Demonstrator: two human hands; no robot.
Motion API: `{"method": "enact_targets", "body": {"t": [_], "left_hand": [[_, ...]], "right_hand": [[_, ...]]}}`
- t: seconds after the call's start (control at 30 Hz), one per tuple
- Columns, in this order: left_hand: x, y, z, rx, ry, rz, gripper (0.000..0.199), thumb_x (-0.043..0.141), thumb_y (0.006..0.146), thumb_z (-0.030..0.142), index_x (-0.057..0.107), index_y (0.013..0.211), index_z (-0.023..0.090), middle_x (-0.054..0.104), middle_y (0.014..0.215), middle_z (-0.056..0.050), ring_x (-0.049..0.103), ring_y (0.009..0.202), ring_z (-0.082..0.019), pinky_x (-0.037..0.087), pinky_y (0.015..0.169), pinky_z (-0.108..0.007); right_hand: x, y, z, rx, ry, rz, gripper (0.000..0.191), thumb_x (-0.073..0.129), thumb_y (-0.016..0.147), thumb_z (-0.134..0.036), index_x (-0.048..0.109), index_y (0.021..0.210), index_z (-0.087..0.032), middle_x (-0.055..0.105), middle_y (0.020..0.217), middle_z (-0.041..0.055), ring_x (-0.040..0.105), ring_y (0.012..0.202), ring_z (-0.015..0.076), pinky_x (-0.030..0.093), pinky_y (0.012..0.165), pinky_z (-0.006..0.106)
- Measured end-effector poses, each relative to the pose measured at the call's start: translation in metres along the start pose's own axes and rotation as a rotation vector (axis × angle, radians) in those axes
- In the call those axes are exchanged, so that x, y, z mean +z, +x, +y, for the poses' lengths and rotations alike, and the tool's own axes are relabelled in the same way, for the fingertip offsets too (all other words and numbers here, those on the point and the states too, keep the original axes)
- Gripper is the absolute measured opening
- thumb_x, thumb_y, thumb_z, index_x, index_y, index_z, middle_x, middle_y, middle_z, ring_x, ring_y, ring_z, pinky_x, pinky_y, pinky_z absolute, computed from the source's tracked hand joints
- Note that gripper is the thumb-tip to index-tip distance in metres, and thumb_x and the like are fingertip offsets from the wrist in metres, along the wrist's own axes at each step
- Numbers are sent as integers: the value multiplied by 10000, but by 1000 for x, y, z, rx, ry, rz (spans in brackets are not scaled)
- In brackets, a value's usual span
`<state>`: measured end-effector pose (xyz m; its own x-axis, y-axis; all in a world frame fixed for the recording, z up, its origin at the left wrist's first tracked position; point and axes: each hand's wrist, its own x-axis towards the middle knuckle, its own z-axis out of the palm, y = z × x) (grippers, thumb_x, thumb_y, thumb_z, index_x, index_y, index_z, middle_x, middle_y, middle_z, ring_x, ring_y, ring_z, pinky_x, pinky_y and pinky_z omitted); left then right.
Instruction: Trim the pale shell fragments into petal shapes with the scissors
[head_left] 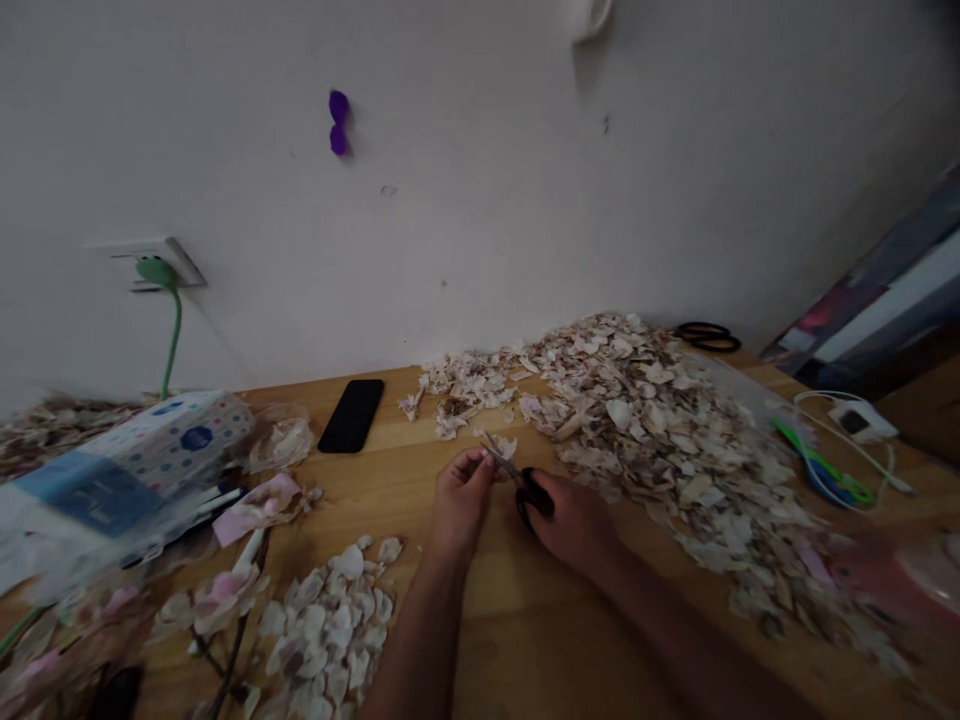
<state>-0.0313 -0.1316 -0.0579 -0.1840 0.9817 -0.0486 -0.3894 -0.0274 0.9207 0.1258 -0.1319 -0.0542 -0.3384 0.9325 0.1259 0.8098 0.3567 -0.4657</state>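
Note:
My right hand (pixel 574 520) grips a pair of scissors (pixel 534 494) by black handles, the metal blades pointing up and left toward my other hand. Between the pinched fingers of my left hand (pixel 463 490) is a pale dried petal (pixel 507 447), partly hidden by the fingers and the blades. The blade tips lie right at the petal. Both hands are over the wooden table (pixel 510 620), between a large heap of dried petals (pixel 630 400) to the right and a smaller pile of pale, rounded petals (pixel 330 625) at the lower left.
A black phone (pixel 351 416) lies near the wall. Left are a tissue pack (pixel 142 455) and pink flowers on a twig (pixel 225 595). Another black-handled pair of scissors (pixel 707 336) sits behind the heap. At right are a white charger (pixel 862 420) with cable and green-blue scissors (pixel 821 465).

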Motion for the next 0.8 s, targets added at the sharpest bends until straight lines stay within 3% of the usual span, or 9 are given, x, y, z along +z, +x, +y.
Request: {"method": "enact_targets", "body": {"t": [0.2,0.43,0.67,0.8], "left_hand": [[-7,3,6,40,179,-18,249,709,697,391,657,774,160,640,716,-12,574,635,-117,444,648,-232],[-10,4,13,17,222,-51,214,730,679,347,653,736,156,622,653,0,554,598,-107,411,606,-210],[-4,0,6,-81,-101,-59,219,745,682,321,647,779,150,637,763,-15,576,678,-102,457,714,-231],[-1,-2,6,-129,-202,-43,224,769,657,295,644,769,146,635,753,-10,575,661,-92,467,695,-223]], "right_hand": [[0,0,2,3,11,-17,156,508,815,-318,584,918,-229,682,858,41,623,793,205,369,636,266],[0,-1,2,-13,16,-20,157,500,822,-313,578,931,-231,682,866,37,623,785,202,370,634,267],[0,-1,1,-18,20,-2,144,500,831,-322,584,902,-229,684,853,32,622,767,199,362,628,268],[-2,-1,0,-14,16,-1,141,501,824,-303,591,898,-222,684,838,37,622,766,200,362,629,268]]}}
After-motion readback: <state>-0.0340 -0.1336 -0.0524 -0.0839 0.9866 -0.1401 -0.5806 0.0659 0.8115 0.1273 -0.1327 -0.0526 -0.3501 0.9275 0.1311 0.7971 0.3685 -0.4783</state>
